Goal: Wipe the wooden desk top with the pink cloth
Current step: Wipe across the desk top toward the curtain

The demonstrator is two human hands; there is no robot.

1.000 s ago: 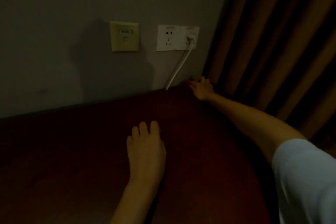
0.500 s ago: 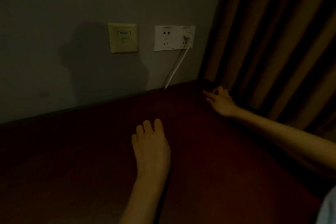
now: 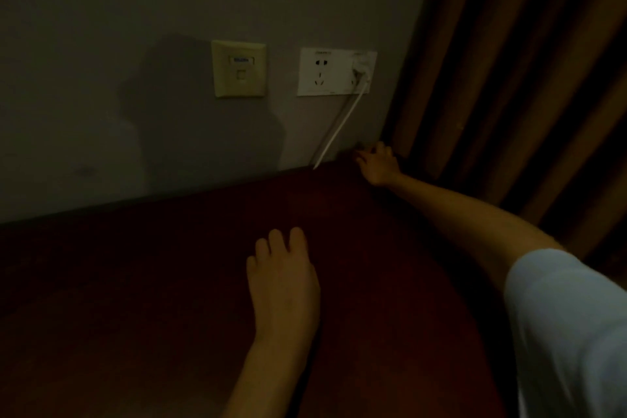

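Observation:
The dark reddish wooden desk top (image 3: 169, 282) fills the lower half of the dim view. My left hand (image 3: 285, 282) lies flat on it near the middle, fingers straight and together. My right hand (image 3: 376, 166) reaches to the far right corner of the desk, where the wall meets the curtain, and its fingers point left along the back edge. A small dark shape sits at its fingertips. It is too dark to tell whether that is the pink cloth or how the fingers lie on it.
A grey wall backs the desk, with a beige data socket (image 3: 239, 68) and a white power outlet (image 3: 336, 72). A white cable (image 3: 339, 125) runs from the outlet down behind the desk. Brown curtains (image 3: 509, 78) hang on the right.
My right hand swept from the far corner back toward me along the right edge, then returned to the corner. My left hand stayed flat on the desk.

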